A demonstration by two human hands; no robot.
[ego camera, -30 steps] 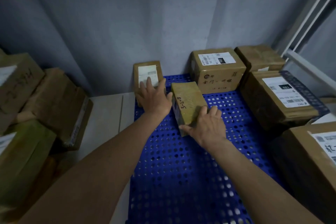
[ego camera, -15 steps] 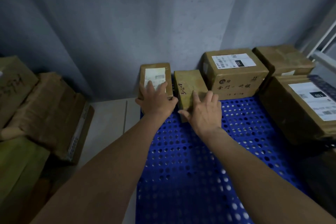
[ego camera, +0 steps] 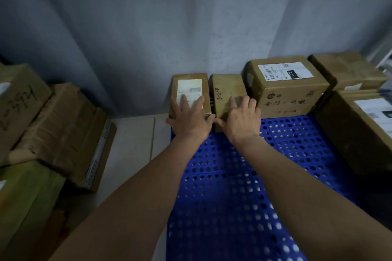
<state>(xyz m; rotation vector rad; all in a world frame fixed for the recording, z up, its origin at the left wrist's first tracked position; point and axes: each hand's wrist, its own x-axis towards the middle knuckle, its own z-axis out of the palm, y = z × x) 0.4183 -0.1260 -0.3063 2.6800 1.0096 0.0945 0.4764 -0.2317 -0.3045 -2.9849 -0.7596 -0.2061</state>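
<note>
1. Two small brown parcels are what the work turns on in the head view: the labelled parcel (ego camera: 186, 82), with a white slip on top, and the marked parcel (ego camera: 228, 87), with "3-2-8" penned along its left edge. Both sit at the far end of the blue pallet (ego camera: 233, 186) with their backs to the grey wall (ego camera: 169, 27). They are side by side with only a thin dark seam between them.
2. The left hand (ego camera: 191, 121) lies flat on the labelled parcel. Its fingers (ego camera: 199, 101) are straight and spread over the slip, with the thumb at the near left corner — pressing, not gripping. The right hand (ego camera: 239, 123) does likewise on the marked parcel, its fingers (ego camera: 246, 101) straight with nothing clasped.
3. The marked parcel stands just beside the large carton (ego camera: 286, 95) on its right. Whether the two touch I cannot tell.
4. By my reckoning the placing is all but done, since the row along the wall reads as squared. What is left looks small — a last nudge at the seam, perhaps, then lifting both palms away.
5. Heaped cartons (ego camera: 63, 125) lie on the floor (ego camera: 131, 140) to the left, off the pallet, and the pallet's near part is bare. Further parcels may well be due here, though that is only my guess.
</note>
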